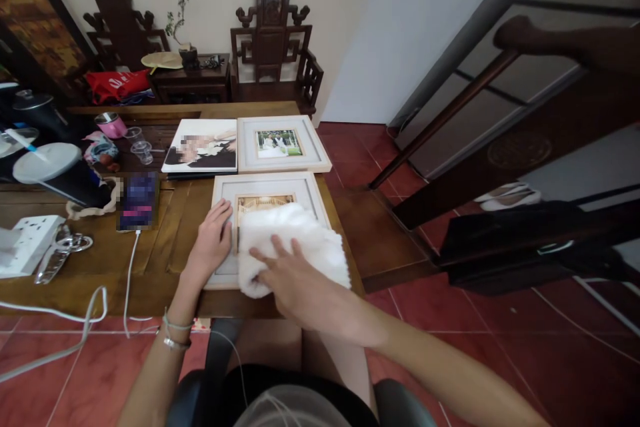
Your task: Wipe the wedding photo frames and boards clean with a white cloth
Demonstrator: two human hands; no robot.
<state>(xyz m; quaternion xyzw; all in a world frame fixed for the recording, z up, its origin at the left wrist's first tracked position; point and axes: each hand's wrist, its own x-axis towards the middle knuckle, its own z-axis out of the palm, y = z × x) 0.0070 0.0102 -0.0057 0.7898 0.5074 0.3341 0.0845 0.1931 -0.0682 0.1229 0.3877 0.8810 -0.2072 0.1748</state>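
White cloth (295, 243), seen from the head camera, lies under my right hand (295, 280), whose spread fingers press it flat onto the near picture frame (265, 181). My left hand (213, 240) rests just left of it, fingers together on the frame's border.

White cloth (296, 237) flat on pale picture frame (265, 183)

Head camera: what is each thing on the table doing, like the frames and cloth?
Near frame: lying flat, partly covered.
White cloth: crumpled on it, under right hand.
Left hand: flat on that frame's edge.
Far frame: lying flat, uncovered.
Phone: cable plugged in.
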